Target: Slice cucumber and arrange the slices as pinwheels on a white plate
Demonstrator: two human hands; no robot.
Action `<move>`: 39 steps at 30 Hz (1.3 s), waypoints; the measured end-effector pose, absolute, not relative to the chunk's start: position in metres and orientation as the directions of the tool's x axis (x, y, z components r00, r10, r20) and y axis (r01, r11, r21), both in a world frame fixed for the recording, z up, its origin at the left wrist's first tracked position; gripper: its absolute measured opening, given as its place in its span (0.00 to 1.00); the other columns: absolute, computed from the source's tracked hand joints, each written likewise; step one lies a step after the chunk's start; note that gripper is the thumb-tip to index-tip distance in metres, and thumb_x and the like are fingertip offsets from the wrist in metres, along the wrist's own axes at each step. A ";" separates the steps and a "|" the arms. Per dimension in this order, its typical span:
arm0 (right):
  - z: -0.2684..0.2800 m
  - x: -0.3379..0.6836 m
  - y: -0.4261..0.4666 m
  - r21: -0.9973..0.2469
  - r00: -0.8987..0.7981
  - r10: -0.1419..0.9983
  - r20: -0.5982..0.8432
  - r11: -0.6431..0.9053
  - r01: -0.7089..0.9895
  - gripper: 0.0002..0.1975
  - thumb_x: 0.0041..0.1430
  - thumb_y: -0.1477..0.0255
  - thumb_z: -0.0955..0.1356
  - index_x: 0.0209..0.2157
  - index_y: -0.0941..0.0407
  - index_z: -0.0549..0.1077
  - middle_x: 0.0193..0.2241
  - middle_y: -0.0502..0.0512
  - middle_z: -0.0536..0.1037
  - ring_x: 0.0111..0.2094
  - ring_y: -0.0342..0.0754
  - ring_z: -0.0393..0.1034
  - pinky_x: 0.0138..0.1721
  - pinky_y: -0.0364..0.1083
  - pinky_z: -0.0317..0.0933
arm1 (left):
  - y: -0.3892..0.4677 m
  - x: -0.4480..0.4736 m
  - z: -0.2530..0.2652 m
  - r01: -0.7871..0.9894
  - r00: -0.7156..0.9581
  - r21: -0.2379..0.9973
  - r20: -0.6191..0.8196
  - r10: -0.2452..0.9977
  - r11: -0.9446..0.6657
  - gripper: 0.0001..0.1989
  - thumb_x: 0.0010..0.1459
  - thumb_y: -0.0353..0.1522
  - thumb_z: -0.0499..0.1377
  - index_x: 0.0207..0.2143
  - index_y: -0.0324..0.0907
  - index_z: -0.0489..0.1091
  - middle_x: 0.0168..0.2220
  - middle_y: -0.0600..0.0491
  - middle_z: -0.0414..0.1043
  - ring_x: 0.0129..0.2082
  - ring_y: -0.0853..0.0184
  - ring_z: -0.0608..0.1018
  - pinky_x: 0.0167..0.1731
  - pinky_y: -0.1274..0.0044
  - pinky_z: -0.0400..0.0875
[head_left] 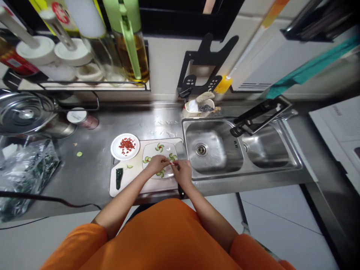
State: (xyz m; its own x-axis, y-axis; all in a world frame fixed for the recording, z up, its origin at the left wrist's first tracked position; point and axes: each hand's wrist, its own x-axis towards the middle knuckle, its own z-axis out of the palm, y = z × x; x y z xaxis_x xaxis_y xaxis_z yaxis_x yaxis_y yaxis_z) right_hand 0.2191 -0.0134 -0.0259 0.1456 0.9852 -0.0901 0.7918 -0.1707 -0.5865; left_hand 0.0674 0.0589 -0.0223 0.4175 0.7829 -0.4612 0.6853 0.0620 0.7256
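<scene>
A square white plate with a dark line near its rim lies on a pale cutting board. Green-edged cucumber slices are set on it in small fan-like clusters, with red bits at some centres. Over the plate's right part, my left hand and my right hand meet with pinched fingertips at a tiny red piece, apparently a goji berry. A round white dish of red goji berries stands at the board's upper left. Dark green cucumber peel lies at the board's lower left.
A knife lies along the board's right edge, its black handle toward me. Right of it is a double steel sink with a black faucet. Plastic bags, a pot and a seasoning jar stand left; bottles fill the shelf above.
</scene>
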 end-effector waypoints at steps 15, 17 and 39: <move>-0.033 0.223 0.006 -0.493 0.232 0.949 -0.211 -0.309 0.813 0.08 0.57 0.68 0.65 0.34 0.52 0.77 0.34 0.53 0.76 0.43 0.51 0.61 0.36 0.45 0.48 | 0.072 0.084 -0.037 0.683 0.422 0.729 -0.357 0.834 -0.033 0.08 0.53 0.33 0.58 0.31 0.43 0.77 0.32 0.53 0.76 0.33 0.66 0.75 0.36 0.77 0.66; -0.036 0.223 0.008 -0.474 0.246 0.944 -0.221 -0.325 0.819 0.08 0.57 0.68 0.65 0.33 0.52 0.76 0.34 0.52 0.76 0.44 0.51 0.60 0.35 0.45 0.47 | 0.074 0.087 -0.038 0.683 0.440 0.728 -0.335 0.833 -0.069 0.08 0.54 0.32 0.57 0.31 0.42 0.77 0.32 0.52 0.76 0.35 0.66 0.75 0.37 0.77 0.66; -0.042 0.223 0.014 -0.453 0.232 0.946 -0.225 -0.312 0.835 0.08 0.58 0.69 0.64 0.35 0.52 0.75 0.35 0.53 0.75 0.43 0.51 0.58 0.36 0.45 0.47 | 0.083 0.091 -0.050 0.700 0.539 0.669 -0.265 0.800 -0.250 0.10 0.54 0.31 0.55 0.33 0.40 0.76 0.34 0.48 0.74 0.38 0.63 0.74 0.41 0.73 0.66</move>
